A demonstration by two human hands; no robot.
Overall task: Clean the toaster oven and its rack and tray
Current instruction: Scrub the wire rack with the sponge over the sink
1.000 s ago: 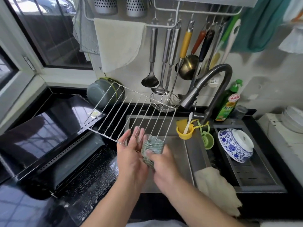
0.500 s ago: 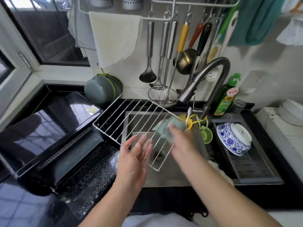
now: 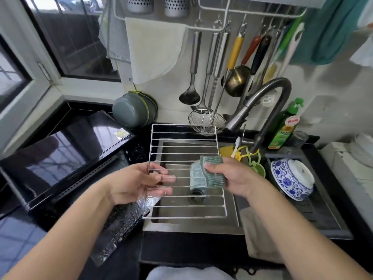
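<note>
Since a second ago I have swung the rack (image 3: 185,170) down from its steep tilt until it lies nearly level over the sink (image 3: 193,225), and my right hand (image 3: 228,176) has carried the scouring pad (image 3: 207,172) back onto the middle wires. My left hand (image 3: 133,182) steadies the rack's 9 o'clock edge, fingers (image 3: 163,177) spread and mostly straight, with the thin frame wire running across them. My right fingers curl round the pad, the thumb pinching it from above. I judge this to be the rack-scrubbing step, part way through. Next I should draw the pad along each wire toward 3 o'clock while the left hand braces against flex. The rack is slim, bright steel rod, springy and slippery when wet; the pad is soft, folded, ribbed green-grey fabric. The toaster oven (image 3: 60,158), glossy black, sits on the counter (image 3: 24,237) at 9 o'clock.
</note>
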